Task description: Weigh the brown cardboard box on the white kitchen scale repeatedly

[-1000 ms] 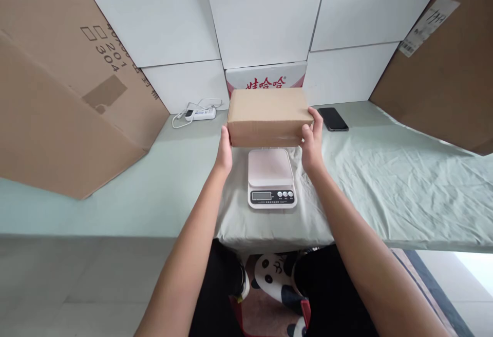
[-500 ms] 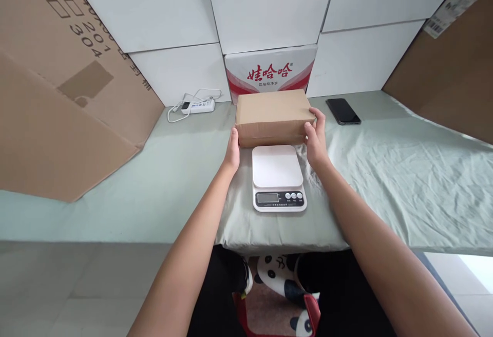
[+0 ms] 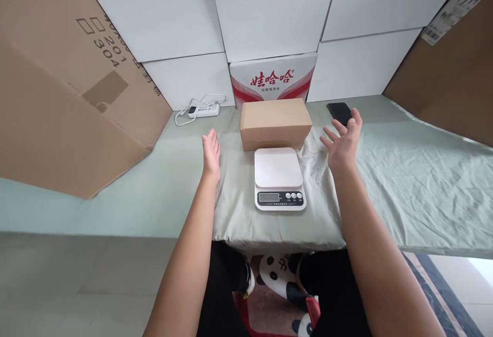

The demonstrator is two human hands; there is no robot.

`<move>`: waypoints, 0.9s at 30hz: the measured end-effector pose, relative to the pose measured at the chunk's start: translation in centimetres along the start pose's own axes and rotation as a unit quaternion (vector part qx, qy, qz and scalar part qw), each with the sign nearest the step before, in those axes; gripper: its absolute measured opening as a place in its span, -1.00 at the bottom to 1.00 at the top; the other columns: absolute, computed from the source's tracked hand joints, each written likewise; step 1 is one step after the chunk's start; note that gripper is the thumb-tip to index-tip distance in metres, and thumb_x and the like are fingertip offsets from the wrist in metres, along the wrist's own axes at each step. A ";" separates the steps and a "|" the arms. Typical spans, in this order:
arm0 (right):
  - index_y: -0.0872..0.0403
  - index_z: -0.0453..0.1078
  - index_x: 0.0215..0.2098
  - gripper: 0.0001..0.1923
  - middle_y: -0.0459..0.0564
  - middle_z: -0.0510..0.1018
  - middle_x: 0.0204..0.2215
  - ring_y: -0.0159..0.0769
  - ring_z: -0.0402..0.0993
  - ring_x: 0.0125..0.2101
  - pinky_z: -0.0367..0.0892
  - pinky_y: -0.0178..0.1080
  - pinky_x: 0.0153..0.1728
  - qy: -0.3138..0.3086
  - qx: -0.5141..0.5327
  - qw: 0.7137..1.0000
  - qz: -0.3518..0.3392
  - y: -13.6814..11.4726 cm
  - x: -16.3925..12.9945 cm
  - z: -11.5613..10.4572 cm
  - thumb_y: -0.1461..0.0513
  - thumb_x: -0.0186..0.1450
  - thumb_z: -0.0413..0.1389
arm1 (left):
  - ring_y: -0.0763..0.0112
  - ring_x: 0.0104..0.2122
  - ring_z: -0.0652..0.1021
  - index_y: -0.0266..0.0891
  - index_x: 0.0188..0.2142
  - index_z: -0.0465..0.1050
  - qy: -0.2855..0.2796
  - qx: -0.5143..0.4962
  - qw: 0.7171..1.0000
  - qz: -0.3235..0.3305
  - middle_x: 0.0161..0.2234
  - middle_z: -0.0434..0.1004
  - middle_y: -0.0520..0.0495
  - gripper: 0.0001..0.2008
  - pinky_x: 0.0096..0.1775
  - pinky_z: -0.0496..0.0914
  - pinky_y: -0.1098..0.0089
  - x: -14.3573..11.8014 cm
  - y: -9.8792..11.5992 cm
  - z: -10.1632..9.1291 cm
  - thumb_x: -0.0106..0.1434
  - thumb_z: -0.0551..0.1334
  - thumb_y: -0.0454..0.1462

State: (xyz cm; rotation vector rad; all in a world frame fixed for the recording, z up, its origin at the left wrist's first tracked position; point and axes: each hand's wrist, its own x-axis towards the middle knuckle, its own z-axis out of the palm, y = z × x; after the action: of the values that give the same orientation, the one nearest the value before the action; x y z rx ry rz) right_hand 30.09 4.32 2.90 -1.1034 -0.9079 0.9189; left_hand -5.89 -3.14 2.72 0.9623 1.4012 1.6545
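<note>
A closed brown cardboard box (image 3: 275, 124) lies on the table behind a white digital kitchen scale (image 3: 279, 178), whose display looks blank. To the left of the box, apart from it, my left hand (image 3: 211, 154) is open with its fingers stretched out and holds nothing. My right hand (image 3: 344, 144) is also open, fingers spread and palm turned up, to the right of the box. Its fingertips partly cover a black smartphone (image 3: 339, 111) lying farther back; whether they touch it I cannot tell.
A white power strip (image 3: 204, 111) with a coiled cable lies at the back left. Behind the box stands a white and red carton (image 3: 273, 77) against white panels. Large cardboard sheets flank the table, one on the left (image 3: 77, 111) and one on the right (image 3: 454, 70).
Both hands have let go of the cardboard box and moved apart, the left hand leftward and the right hand rightward. The box stays behind the scale.
</note>
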 end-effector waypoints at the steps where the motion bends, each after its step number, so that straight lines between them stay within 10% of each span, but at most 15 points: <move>1: -0.47 0.09 0.52 -0.21 0.05 0.43 0.41 0.15 0.53 0.37 0.47 0.32 0.28 -0.004 -0.009 1.000 0.004 0.0 -0.3 0.1 -0.37 0.38 -0.04 | 0.21 0.64 0.11 0.03 0.55 0.24 -0.001 0.006 1.000 -0.004 0.66 0.06 -0.11 -0.13 0.57 0.11 0.12 -0.2 0.1 0.0 0.52 -0.28 0.32; 8: -0.33 0.42 0.34 -0.26 -0.01 0.65 0.23 0.01 0.68 0.12 0.62 0.06 0.11 -0.111 -0.031 0.990 0.078 0.0 -2.4 2.4 -0.36 0.30 0.12 | 0.18 0.62 0.17 -0.03 0.56 0.26 -0.058 0.020 0.998 -0.032 0.64 0.13 -0.13 -0.13 0.57 0.13 0.10 -0.9 -0.1 2.2 0.54 -0.28 0.28; 18: -0.37 0.32 0.45 -0.26 -0.15 0.56 0.40 -0.20 0.68 0.02 0.59 -0.13 0.06 -0.144 -0.031 0.986 0.072 0.7 -2.3 4.0 -0.25 0.35 0.13 | 0.24 0.65 0.09 -0.09 0.63 0.08 -0.143 0.027 0.988 -0.055 0.66 0.08 0.01 -0.20 0.60 0.02 0.20 -1.6 -0.2 5.0 0.61 -0.30 0.17; 27: -0.43 0.26 0.48 -0.17 -0.05 0.52 0.41 0.03 0.65 0.14 0.58 0.15 0.16 -0.115 -0.065 0.988 0.084 1.3 -1.0 3.2 -0.37 0.31 0.08 | 0.25 0.64 0.12 -0.11 0.62 0.13 -0.104 0.006 0.993 -0.060 0.66 0.05 -0.06 -0.22 0.59 0.07 0.16 -0.5 -0.7 4.4 0.62 -0.24 0.16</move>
State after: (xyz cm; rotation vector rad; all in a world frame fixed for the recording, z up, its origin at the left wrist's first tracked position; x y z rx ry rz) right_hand 26.62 4.65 2.16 -1.2171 -1.0886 1.1574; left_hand -1.63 -1.62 2.50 1.0053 1.3024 1.4158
